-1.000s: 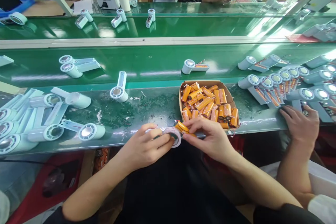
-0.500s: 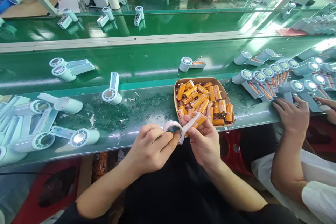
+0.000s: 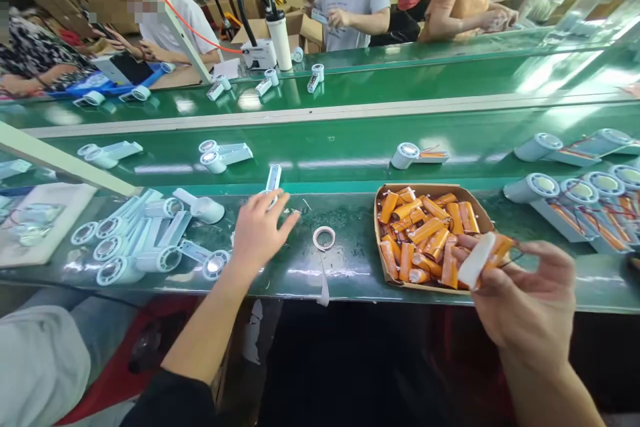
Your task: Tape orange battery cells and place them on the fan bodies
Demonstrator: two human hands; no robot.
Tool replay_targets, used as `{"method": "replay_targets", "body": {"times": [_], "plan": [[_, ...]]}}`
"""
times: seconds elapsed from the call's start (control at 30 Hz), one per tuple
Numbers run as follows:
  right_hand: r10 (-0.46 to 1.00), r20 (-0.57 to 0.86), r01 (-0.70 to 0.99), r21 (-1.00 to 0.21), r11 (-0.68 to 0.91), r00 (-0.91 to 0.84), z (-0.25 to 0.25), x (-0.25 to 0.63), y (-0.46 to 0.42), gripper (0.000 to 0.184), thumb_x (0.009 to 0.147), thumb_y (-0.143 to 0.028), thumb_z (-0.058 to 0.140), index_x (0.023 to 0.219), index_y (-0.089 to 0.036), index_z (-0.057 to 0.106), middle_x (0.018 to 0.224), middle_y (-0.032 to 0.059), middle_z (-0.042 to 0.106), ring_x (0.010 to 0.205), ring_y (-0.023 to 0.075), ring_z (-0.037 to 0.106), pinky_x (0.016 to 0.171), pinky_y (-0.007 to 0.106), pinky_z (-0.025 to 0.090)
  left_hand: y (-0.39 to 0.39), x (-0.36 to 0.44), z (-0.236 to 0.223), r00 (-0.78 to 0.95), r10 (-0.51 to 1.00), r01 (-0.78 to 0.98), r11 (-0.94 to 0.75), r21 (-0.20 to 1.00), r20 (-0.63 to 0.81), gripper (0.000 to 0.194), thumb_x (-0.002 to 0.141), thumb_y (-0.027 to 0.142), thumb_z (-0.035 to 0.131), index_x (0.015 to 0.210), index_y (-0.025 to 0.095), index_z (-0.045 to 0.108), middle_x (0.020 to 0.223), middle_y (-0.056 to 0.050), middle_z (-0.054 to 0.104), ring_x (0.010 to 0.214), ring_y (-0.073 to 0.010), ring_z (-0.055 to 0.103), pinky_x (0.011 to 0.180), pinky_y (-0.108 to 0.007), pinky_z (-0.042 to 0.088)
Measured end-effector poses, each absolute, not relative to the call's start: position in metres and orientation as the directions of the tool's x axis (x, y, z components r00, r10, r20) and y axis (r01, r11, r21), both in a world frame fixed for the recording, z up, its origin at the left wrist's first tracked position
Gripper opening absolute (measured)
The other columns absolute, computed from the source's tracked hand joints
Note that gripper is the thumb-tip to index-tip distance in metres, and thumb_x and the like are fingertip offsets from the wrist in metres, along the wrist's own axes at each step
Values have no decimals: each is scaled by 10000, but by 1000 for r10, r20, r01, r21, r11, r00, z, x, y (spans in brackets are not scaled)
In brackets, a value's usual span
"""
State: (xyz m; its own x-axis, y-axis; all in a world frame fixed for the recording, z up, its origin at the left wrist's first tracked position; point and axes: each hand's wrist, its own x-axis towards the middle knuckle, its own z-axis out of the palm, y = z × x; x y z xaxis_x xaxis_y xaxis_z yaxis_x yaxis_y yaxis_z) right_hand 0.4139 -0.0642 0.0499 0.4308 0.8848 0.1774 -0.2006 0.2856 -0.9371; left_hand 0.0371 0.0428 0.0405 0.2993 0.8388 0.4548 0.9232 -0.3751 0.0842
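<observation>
My right hand [image 3: 525, 293] is raised over the near edge of the green bench and pinches an orange battery [image 3: 500, 250] that has a strip of white tape [image 3: 476, 260] on it. Just left of it sits a cardboard box [image 3: 385, 280] full of orange batteries. My left hand [image 3: 260, 227] reaches forward with fingers spread over a white fan housing [image 3: 273, 180] lying on the bench. A roll of white tape [image 3: 324, 237] lies on the bench between my hands, with a loose tail hanging over the edge.
Several white fan housings [image 3: 125, 247] are heaped at the left, and more with orange batteries [image 3: 575, 207] at the right. A housing with a battery [image 3: 407, 155] rides the green conveyor [image 3: 350, 147]. People work along the far side. A person's sleeve [image 3: 35, 360] is at lower left.
My left hand let go of the tape roll, which now lies on the bench, and reached forward to a fan housing. My right hand moved right with the taped battery. The view tilted up.
</observation>
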Motion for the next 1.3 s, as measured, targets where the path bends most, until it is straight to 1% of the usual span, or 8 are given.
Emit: {"method": "replay_targets", "body": {"times": [0.13, 0.27, 0.5, 0.63, 0.77, 0.9, 1.1, 1.3], "plan": [[921, 198, -259, -921, 292, 335, 34, 405, -68, 356, 782, -273, 935, 898, -330, 604, 855, -36, 807, 906, 316, 833, 820, 518, 701, 85, 37, 67, -22, 1000, 996, 22, -87, 2, 538, 998, 577, 495, 1268, 181, 740, 1215, -219, 769, 1115, -428, 709, 886, -545, 577], [958, 117, -231, -956, 180, 263, 36, 407, -66, 458, 748, -386, 964, 739, -263, 523, 776, 8, 777, 803, 307, 828, 677, 413, 699, 122, 49, 78, -16, 967, 973, -43, -225, -254, 501, 964, 534, 476, 1148, 170, 767, 1073, -246, 775, 996, -442, 742, 818, -531, 576], [989, 101, -1, -995, 102, 109, 56, 398, -28, 576, 611, -525, 1006, 868, -260, 564, 777, -26, 707, 753, 207, 772, 687, 316, 650, 209, 104, 64, 671, 740, 709, -659, -253, -45, 305, 761, 133, 588, 989, 162, 790, 1259, -216, 721, 1250, -402, 613, 1068, -539, 516], [983, 174, -14, -985, 174, -53, 73, 398, 11, 596, 698, -424, 967, 1162, -281, 622, 850, -36, 757, 746, 176, 769, 749, 330, 653, 248, 139, 67, 662, 738, 732, -674, -104, -128, 302, 723, 85, 610, 929, 180, 810, 1292, -157, 746, 1292, -352, 621, 1132, -464, 485], [971, 202, 82, -974, 213, -127, 83, 400, 71, 463, 732, -426, 923, 1081, -242, 681, 820, -11, 785, 776, 203, 788, 763, 342, 638, 272, 144, 67, 658, 729, 743, -669, 3, -187, 185, 785, 180, 649, 837, 255, 810, 1209, -29, 805, 1134, -230, 712, 992, -283, 535], [957, 211, 433, -857, 280, -201, 76, 384, 144, 304, 907, -401, 755, 1137, -229, 653, 863, 5, 816, 762, 182, 775, 719, 303, 590, 281, 138, 66, 649, 733, 760, -639, 123, -202, 169, 844, 299, 661, 902, 284, 818, 1245, 26, 802, 1030, -187, 738, 849, -220, 532], [941, 125, 783, -527, 332, -315, 61, 351, 209, 158, 956, -284, 725, 1106, -238, 705, 842, 9, 803, 781, 195, 740, 726, 270, 489, 279, 142, 62, 587, 793, 806, -553, 209, -162, 227, 978, 324, 595, 1018, 239, 801, 1071, -30, 816, 1005, -216, 745, 893, -293, 545], [918, -62, 897, -248, 366, -391, 54, 334, 221, 311, 987, -343, 712, 1292, -277, 717, 995, 71, 808, 939, 278, 758, 772, 296, 499, 277, 157, 56, 526, 833, 840, -478, 258, -169, 295, 1044, 441, 641, 1153, 175, 711, 1174, -83, 736, 1055, -213, 708, 980, -450, 592]]}}
